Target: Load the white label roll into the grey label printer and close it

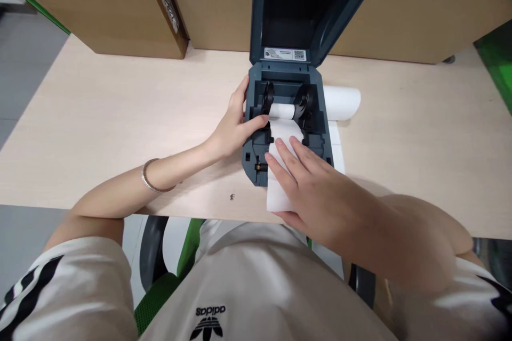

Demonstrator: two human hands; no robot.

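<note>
A dark blue-grey label printer (250, 141) sits on the table with its lid (256, 16) raised. Inside it, a white roll (282, 111) rests between two black round holders (304, 100). From there a white strip of label paper (279, 194) runs forward past the printer's front edge. My left hand (234, 125) grips the printer's left side, its thumb reaching over the rim beside the paper. My right hand (306, 181) holds the paper strip, fingers stretched over its top and thumb low by its front end. The thumb's contact with the paper is partly hidden.
Behind the printer stand large cardboard boxes (120, 10). Right of it lies another white paper roll (344, 103), with a loose strip (336, 149) coming toward me. A small dark mark (232, 197) shows near the table's front edge. A green chair (160, 298) is below.
</note>
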